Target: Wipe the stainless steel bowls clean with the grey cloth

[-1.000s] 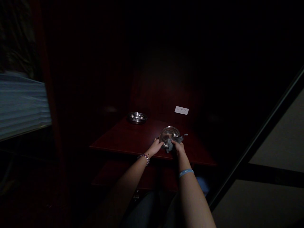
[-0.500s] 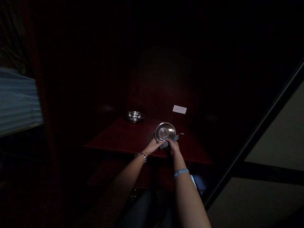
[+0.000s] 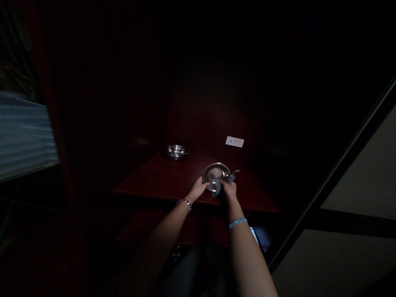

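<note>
A shiny round metal bowl (image 3: 214, 174) is tilted toward me above the front part of a dark red desk. My left hand (image 3: 198, 189) grips its lower left rim, thumb on the inner side. A grey cloth (image 3: 218, 188) is closed in my right hand (image 3: 229, 189), which presses it on the bowl's lower right rim. Part of the cloth sticks out to the right. Farther back on the left of the desk (image 3: 161, 177) rests a stack of similar metal bowls (image 3: 176, 152).
On the dark red back wall is a white socket plate (image 3: 234, 142). A lower shelf (image 3: 145, 229) runs under the desk. To the right, a dark slanted frame edge crosses the view. Pale blue pleated material (image 3: 26, 134) is at the far left.
My right hand has moved slightly right, away from my left hand, with the cloth. The bowl has shifted a little and the hands are farther apart.
</note>
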